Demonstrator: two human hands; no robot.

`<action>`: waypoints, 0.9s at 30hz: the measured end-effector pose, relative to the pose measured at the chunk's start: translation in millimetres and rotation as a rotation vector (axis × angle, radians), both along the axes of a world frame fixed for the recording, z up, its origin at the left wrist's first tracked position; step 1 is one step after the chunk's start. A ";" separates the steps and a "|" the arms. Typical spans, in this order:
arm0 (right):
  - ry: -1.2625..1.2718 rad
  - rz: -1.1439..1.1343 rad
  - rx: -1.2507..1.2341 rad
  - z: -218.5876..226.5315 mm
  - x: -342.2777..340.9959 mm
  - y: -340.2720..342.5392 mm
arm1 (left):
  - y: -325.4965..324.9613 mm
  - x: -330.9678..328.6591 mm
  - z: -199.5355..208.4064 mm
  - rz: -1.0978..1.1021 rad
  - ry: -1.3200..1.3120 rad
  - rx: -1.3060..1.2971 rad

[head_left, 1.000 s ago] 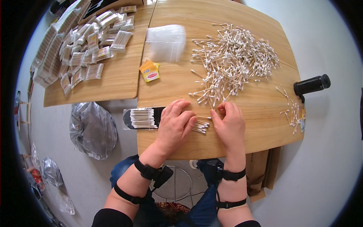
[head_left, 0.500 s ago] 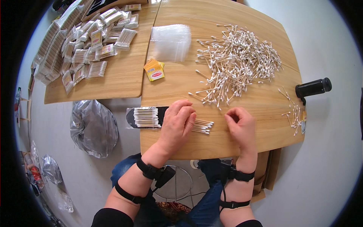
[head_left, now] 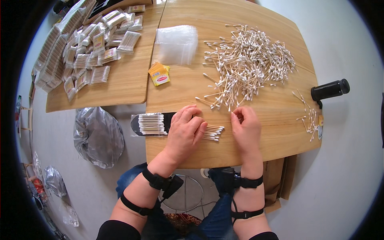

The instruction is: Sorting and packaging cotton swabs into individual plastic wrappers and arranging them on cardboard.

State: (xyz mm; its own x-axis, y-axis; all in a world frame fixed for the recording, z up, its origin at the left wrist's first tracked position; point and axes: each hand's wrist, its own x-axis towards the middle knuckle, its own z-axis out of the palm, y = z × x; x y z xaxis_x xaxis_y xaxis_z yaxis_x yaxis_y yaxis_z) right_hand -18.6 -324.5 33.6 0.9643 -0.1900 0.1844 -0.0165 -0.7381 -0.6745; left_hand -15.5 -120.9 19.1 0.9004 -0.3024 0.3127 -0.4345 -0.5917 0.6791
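Note:
My left hand (head_left: pixel 185 130) is closed over a small bundle of cotton swabs (head_left: pixel 215 131), whose white tips stick out on its right side. To its left, a neat row of cotton swabs (head_left: pixel 152 123) lies on a black strip with clear film (head_left: pixel 136 127) around its end. My right hand (head_left: pixel 246 129) has thumb and fingers pinched together at the lower edge of a loose heap of cotton swabs (head_left: pixel 256 60). What its fingertips hold, if anything, is too small to make out.
Clear plastic bags (head_left: pixel 177 45) and yellow cards (head_left: pixel 160 74) lie at the back left. Many packed swab packets (head_left: pixel 96 48) cover the adjoining table. A few stray swabs (head_left: pixel 310 118) and a black cylinder (head_left: pixel 330 90) are at the right edge. A grey bag (head_left: pixel 98 138) stands on the floor.
My right hand has moved up and slightly left to the heap's lower edge, its fingers drawn closer together. My left hand stays over the bundle. The whole view has shifted slightly.

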 end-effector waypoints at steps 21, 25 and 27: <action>-0.063 0.100 -0.042 -0.8 7.5 29.4 | -4.7 0.8 -2.3 0.043 -0.023 -0.011; -0.092 0.122 -0.151 -4.4 11.0 32.6 | -1.5 2.4 -5.8 0.037 -0.034 -0.054; -0.073 0.139 -0.085 -3.6 10.1 29.4 | 0.1 3.1 -5.0 0.044 -0.029 -0.090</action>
